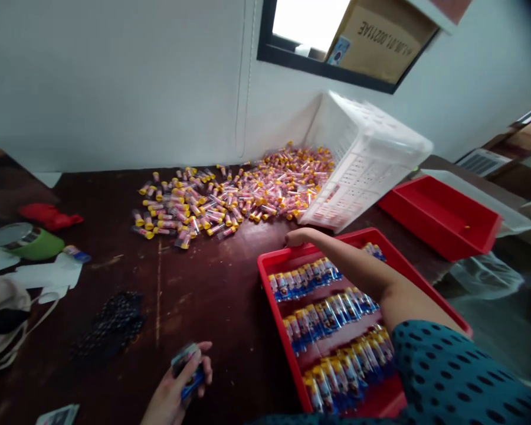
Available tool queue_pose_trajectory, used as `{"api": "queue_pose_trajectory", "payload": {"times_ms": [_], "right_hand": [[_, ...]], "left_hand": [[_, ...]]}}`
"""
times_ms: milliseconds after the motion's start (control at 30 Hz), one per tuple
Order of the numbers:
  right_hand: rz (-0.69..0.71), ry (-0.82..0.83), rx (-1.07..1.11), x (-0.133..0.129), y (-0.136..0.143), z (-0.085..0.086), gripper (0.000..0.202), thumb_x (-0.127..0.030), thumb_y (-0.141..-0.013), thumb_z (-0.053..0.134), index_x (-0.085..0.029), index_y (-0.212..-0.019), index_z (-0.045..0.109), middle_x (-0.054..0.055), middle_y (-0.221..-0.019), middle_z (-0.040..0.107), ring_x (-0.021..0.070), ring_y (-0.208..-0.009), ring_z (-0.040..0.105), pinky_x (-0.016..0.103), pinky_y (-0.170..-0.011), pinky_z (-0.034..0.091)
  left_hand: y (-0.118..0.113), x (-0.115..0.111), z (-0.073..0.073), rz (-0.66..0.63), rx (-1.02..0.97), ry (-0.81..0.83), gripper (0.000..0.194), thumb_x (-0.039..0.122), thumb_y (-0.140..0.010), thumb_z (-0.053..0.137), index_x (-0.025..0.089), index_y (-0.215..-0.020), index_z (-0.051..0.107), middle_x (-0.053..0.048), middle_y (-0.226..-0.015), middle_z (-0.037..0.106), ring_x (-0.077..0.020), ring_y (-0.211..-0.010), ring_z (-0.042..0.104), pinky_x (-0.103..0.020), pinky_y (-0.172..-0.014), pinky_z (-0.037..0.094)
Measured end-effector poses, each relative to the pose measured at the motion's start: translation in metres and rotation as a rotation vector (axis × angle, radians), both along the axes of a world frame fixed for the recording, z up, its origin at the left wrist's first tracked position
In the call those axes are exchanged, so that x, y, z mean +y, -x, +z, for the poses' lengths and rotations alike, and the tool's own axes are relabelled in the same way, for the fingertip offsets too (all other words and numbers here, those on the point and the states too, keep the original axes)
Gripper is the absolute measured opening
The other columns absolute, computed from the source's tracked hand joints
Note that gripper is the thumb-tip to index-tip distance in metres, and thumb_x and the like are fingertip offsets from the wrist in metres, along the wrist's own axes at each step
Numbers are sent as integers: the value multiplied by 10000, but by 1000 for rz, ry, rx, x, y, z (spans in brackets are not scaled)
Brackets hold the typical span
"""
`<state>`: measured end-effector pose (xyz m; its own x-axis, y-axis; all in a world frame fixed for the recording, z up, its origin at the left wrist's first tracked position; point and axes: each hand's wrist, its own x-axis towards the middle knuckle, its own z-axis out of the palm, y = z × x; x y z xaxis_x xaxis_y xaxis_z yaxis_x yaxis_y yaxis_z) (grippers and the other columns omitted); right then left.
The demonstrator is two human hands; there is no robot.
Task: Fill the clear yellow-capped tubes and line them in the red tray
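Observation:
My left hand (179,381), low in the head view, is closed round a small blue printed packet (192,382) with a pale upper end; the fingers partly cover it. Stretched over the red tray (279,307), my right arm ends in my right hand (297,237) at the tray's far rim. Its fingers are curled, and whether they hold anything is hidden. Three slanting rows of small clear tubes (336,313) with yellow caps and blue lower wraps lie in the tray. Beyond it spreads a heap of loose pink tubes with yellow caps (230,200).
A white perforated basket (354,165) lies tipped by the heap. Right of it stands a second red bin (442,218). On the left are a green roll-shaped thing (39,245), a red cloth-like thing (48,216), a dark beaded heap (112,324) and printed cards (58,415).

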<state>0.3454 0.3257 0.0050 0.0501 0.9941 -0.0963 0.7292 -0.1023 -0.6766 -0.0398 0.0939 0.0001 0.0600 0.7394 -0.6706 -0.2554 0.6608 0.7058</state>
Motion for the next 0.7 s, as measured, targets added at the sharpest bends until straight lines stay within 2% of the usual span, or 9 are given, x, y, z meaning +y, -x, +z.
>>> {"api": "queue_pose_trajectory", "payload": {"times_ms": [100, 200, 300, 367, 467, 533, 600, 633, 700], "right_hand": [[276, 218, -61, 16, 50, -12, 198, -242, -831, 729, -94, -724, 652, -45, -550, 601, 56, -502, 535, 199, -554, 498], [461, 322, -117, 44, 90, -9, 125, -135, -712, 791, -117, -778, 686, -56, -570, 638, 48, -498, 566, 164, -538, 492], [517, 329, -204, 69, 107, 5, 152, -123, -762, 742, -137, -906, 695, -16, -675, 691, 78, -539, 632, 185, -561, 529], [519, 329, -295, 72, 111, 10, 117, -191, -803, 727, -108, -877, 690, 25, -648, 682, 126, -546, 653, 225, -567, 537], [560, 300, -400, 48, 130, 5, 294, -352, -805, 744, -84, -909, 684, 104, -724, 704, 229, -684, 701, 298, -651, 548], [590, 223, -417, 19, 158, -6, 425, -412, -860, 677, -95, -1139, 627, 175, -1036, 702, 285, -938, 690, 336, -790, 539], [644, 107, -416, -10, 197, -15, 459, -391, -940, 565, -162, -1333, 503, 187, -1382, 526, 297, -1178, 588, 356, -909, 501], [684, 49, -421, -22, 218, -19, 437, -377, -958, 534, -202, -1355, 482, 163, -1484, 421, 297, -1247, 534, 362, -940, 487], [749, -24, -441, -35, 255, -23, 350, -362, -962, 526, -229, -1285, 541, 124, -1526, 361, 297, -1270, 507, 371, -954, 484]], "left_hand": [[-2, 2, 2, -20, -16, -5, 480, 527, -618, 817, 184, -946, 751, -51, -708, 650, -183, -645, 558, -267, -526, 405], [-5, 4, 4, -16, -28, -22, 484, 547, -619, 807, 187, -937, 746, -50, -695, 641, -183, -629, 558, -270, -516, 400], [2, 3, 3, 5, -38, -37, 491, 552, -645, 789, 179, -963, 742, -54, -712, 650, -180, -636, 567, -269, -523, 406], [11, 1, 0, 15, -47, -35, 485, 540, -674, 777, 175, -990, 733, -50, -726, 656, -174, -650, 573, -262, -530, 409], [21, 0, -8, 27, -71, -15, 457, 495, -714, 773, 169, -1028, 713, -35, -747, 660, -155, -670, 579, -246, -556, 430], [23, 3, -15, 27, -107, -10, 437, 469, -730, 772, 163, -1035, 701, -30, -763, 665, -150, -696, 593, -245, -599, 461], [21, 9, -22, 16, -150, -21, 404, 464, -740, 765, 156, -992, 693, -30, -766, 669, -156, -713, 616, -253, -622, 487], [20, 12, -25, 15, -163, -32, 385, 469, -742, 761, 153, -950, 687, -31, -760, 671, -162, -711, 629, -254, -607, 490], [18, 17, -29, 9, -159, -78, 367, 471, -728, 768, 149, -871, 667, -30, -730, 669, -166, -662, 640, -231, -510, 450]]}}
